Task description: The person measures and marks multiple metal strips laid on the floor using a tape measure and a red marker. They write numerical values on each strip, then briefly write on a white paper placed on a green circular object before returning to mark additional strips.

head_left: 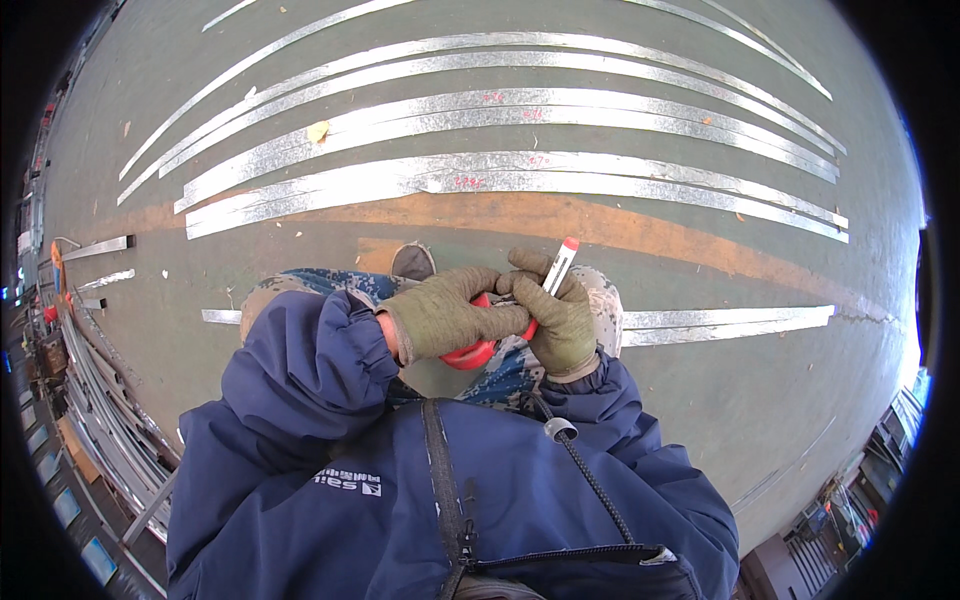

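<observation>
My left hand [450, 318], in an olive-green glove, is closed around a rounded red object [468, 356] in front of my lap. Its fingers cover most of that object, so I cannot tell its kind. Close against it, my right hand [562, 318], gloved alike, grips a white marker pen [558, 268] with a red end pointing up and away. The fingertips of both hands meet over the red object, and a bit of red also shows beside the right palm. Behind my knees, a flat galvanized metal strip [730, 325] sticks out to the right.
Several long shiny metal strips [510, 180] lie across the green floor [640, 235] ahead, some with red handwritten marks. A worn orange band [660, 240] runs along the floor. Long metal pieces [110, 410] are piled at the left. Machinery [840, 520] stands at the lower right.
</observation>
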Tool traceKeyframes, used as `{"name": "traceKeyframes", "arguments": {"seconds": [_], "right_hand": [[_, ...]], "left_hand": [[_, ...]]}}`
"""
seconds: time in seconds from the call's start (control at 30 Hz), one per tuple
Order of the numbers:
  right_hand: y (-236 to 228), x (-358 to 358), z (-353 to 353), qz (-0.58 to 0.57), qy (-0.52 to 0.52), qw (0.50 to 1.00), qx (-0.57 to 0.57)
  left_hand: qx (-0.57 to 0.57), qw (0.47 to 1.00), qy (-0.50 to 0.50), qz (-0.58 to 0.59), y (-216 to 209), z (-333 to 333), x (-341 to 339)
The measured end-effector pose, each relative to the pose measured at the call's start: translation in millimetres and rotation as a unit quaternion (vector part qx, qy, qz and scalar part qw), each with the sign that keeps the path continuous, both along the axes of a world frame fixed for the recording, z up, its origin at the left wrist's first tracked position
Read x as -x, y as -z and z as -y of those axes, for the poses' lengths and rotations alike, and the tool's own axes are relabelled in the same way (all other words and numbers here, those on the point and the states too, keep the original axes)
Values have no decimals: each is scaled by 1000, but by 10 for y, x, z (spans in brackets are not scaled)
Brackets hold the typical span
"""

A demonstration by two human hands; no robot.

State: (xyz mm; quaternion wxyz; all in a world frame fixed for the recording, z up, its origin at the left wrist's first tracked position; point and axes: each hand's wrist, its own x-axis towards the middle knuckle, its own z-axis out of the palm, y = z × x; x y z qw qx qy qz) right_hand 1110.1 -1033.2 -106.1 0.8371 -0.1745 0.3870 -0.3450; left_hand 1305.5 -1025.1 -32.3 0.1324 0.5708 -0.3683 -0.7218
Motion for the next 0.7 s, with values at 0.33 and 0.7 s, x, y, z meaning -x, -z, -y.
{"name": "traceKeyframes", "arguments": {"seconds": [0.33,0.7], "right_hand": [[-5,15,-12,23,3,1000,4],[22,-32,-56,7,-14,1000,2]], "left_hand": [[-9,999,30,18,15,3,-2],[-6,1000,1,-27,159,-69,-2]]}}
